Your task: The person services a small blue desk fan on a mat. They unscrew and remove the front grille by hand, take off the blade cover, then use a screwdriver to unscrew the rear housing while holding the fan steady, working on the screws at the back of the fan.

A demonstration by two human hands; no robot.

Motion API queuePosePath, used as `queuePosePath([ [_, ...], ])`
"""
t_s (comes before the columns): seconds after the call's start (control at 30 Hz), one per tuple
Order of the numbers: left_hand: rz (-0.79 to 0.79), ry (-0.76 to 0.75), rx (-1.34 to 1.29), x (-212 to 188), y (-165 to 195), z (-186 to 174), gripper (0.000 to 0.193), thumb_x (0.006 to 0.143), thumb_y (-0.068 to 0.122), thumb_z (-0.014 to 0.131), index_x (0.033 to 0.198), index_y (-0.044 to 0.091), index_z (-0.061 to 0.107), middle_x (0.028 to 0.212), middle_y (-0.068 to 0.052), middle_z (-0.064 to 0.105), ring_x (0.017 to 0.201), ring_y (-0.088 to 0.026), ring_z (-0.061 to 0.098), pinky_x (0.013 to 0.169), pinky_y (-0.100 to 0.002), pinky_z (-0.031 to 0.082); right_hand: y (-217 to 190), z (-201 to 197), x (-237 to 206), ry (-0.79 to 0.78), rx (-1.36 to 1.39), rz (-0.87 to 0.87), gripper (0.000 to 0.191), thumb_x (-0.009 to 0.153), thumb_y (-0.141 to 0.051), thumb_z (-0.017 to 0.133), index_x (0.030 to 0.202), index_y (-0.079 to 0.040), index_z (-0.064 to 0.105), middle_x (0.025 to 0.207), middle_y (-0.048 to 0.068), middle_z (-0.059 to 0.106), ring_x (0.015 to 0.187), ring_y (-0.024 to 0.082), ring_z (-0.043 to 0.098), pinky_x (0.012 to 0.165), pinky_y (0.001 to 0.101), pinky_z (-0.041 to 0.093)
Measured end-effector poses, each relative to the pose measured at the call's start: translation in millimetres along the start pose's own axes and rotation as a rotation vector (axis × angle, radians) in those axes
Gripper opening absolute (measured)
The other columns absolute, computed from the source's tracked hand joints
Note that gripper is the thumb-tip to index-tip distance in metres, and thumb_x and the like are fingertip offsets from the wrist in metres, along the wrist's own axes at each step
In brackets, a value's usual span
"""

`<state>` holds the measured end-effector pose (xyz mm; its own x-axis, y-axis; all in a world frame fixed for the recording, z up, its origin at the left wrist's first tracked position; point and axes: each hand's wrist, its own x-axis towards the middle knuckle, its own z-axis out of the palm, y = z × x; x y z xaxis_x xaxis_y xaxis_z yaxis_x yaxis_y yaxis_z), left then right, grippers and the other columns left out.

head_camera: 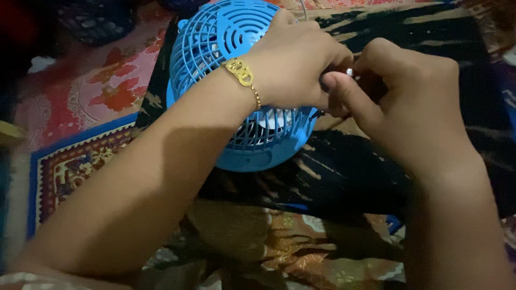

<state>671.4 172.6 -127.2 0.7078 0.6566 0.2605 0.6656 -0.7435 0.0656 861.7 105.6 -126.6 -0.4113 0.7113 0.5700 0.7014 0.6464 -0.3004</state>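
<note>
Packages: none in view.
Labels: none can be made out.
Signs: none in view.
Screens: none in view.

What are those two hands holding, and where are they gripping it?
The left hand grips the blue fan at its right edge. The right hand pinches something small and shiny there; what, cannot be told.

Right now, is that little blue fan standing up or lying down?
Lying down. The blue fan rests flat on the dark patterned cloth, its round grille facing up, with the left hand resting across it.
</note>
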Motion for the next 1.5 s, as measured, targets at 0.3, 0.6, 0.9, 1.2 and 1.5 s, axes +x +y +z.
queuePosePath([
  [0.3, 0.002, -0.016, -0.116, 3.4, -0.9, -4.6, 0.034, 0.068, 0.057, 0.086, 0.084, 0.028, 0.078, 0.075, 0.007, 0.073, 0.080, -0.018, 0.067, 0.089, -0.048, 0.026, 2.2, -16.1, -0.1, -0.064, -0.073, -0.112, 0.024, 0.097, -0.010, 0.076, 0.120, -0.003, 0.074, 0.096, 0.016, 0.073, 0.077, 0.022, 0.072, 0.063, 0.0311, 0.056],
  [0.6, 0.010, 0.012, -0.080, 2.0, -0.1, -3.9, 0.038, 0.071, 0.062, 0.084, 0.085, 0.028, 0.078, 0.073, 0.004, 0.072, 0.076, -0.020, 0.067, 0.082, -0.046, 0.030, -4.3, -4.9, -1.9, 0.032, -0.058, 0.037, 0.024, 0.097, -0.021, 0.079, 0.104, 0.001, 0.072, 0.088, 0.014, 0.072, 0.076, 0.020, 0.072, 0.062, 0.0312, 0.054],
  [0.9, 0.004, -0.070, -0.115, 2.6, -4.0, -3.7, 0.032, 0.075, 0.062, 0.081, 0.093, 0.037, 0.081, 0.079, 0.008, 0.073, 0.083, -0.017, 0.064, 0.089, -0.047, 0.028, 9.3, -13.7, -5.7, -0.110, -0.122, -0.038, 0.025, 0.094, -0.015, 0.079, 0.114, -0.002, 0.075, 0.101, 0.014, 0.073, 0.081, 0.022, 0.072, 0.066, 0.0303, 0.056],
  [1.2, -0.045, -0.101, -0.005, 2.8, 1.7, -5.3, 0.030, 0.075, 0.059, 0.081, 0.082, 0.030, 0.076, 0.073, 0.006, 0.071, 0.075, -0.017, 0.064, 0.087, -0.045, 0.030, -0.8, -2.6, -2.2, 0.033, -0.130, 0.035, 0.031, 0.091, -0.027, 0.085, 0.088, 0.003, 0.074, 0.075, 0.013, 0.070, 0.063, 0.020, 0.071, 0.054, 0.0315, 0.053],
  [1.5, 0.008, -0.083, -0.094, 1.7, -0.7, -6.7, 0.033, 0.073, 0.061, 0.080, 0.079, 0.030, 0.077, 0.074, 0.007, 0.072, 0.078, -0.016, 0.065, 0.088, -0.046, 0.028, 0.0, -14.9, -7.7, -0.039, 0.005, -0.007, 0.024, 0.093, -0.016, 0.077, 0.110, 0.000, 0.074, 0.088, 0.015, 0.072, 0.076, 0.023, 0.073, 0.061, 0.0317, 0.056],
])
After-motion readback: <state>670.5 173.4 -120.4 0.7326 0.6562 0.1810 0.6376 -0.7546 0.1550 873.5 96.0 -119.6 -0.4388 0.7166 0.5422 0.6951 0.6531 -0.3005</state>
